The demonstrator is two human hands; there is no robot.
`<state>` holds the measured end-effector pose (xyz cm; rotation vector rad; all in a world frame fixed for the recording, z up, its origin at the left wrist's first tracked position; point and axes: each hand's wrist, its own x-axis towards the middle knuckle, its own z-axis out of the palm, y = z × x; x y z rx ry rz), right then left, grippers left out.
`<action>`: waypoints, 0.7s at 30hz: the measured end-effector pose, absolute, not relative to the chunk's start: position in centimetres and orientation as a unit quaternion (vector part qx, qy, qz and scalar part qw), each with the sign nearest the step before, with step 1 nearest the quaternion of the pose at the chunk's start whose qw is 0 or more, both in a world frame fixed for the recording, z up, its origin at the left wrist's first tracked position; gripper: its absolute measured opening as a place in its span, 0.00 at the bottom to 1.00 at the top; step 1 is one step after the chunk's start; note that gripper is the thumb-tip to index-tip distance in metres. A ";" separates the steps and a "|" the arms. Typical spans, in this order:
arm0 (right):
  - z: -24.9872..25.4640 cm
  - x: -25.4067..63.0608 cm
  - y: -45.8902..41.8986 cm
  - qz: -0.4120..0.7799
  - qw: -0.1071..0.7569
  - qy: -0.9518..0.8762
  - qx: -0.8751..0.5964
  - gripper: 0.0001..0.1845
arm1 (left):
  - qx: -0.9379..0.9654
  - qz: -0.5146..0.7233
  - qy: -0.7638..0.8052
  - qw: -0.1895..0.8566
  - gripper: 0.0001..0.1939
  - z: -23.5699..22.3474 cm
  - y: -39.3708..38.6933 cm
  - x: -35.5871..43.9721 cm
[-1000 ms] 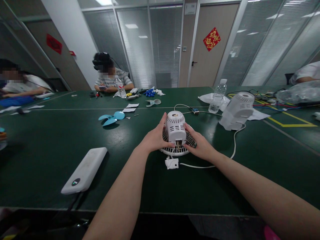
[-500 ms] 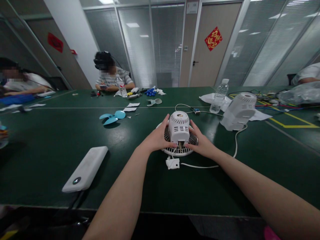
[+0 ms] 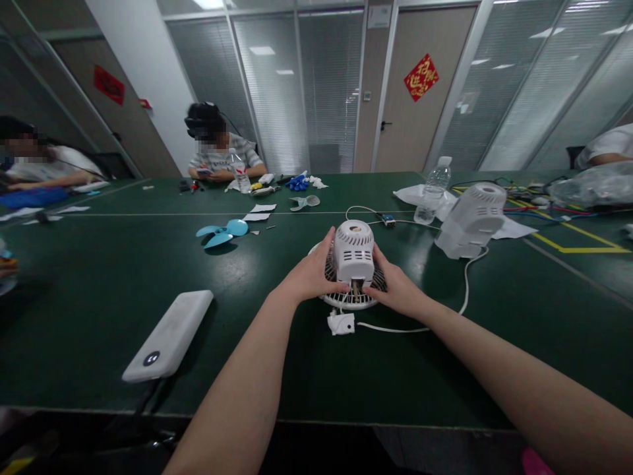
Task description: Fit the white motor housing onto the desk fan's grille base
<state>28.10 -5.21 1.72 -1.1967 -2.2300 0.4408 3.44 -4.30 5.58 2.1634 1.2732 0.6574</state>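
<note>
A white fan motor housing (image 3: 355,247) with vent slots stands on a round white fan grille (image 3: 353,305) lying flat on the table. My left hand (image 3: 316,269) grips the housing from the left, its thumb at the lower front edge. From the right, my right hand (image 3: 393,280) holds it too, thumb near the same edge beside a small dark opening. Some fingertips are hidden behind the housing. Just in front of the grille lies a small white plastic part (image 3: 341,323), with a thin white cable (image 3: 390,328) running right from beside it.
A blue fan blade (image 3: 222,233) and a white power bank (image 3: 171,335) lie to the left. On the right stand a white fan base (image 3: 472,221) and a plastic bottle (image 3: 434,191). A small circuit board (image 3: 388,220) lies behind the housing. A person (image 3: 222,148) sits across the table.
My right hand has moved slightly left, closer in against the housing. The left hand, the housing and the grille look almost unmoved.
</note>
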 end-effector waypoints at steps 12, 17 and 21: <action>2.1 28.0 -5.0 0.210 0.315 -0.802 -0.462 0.65 | 0.809 0.263 0.459 0.257 0.69 5.6 -4.2 3.5; 2.0 28.0 -5.1 0.210 0.318 -0.803 -0.458 0.64 | 0.813 0.265 0.460 0.239 0.68 5.4 -4.2 3.5; 1.3 28.1 -4.9 0.207 0.317 -0.813 -0.443 0.62 | 0.815 0.269 0.458 0.231 0.67 5.2 -4.1 3.4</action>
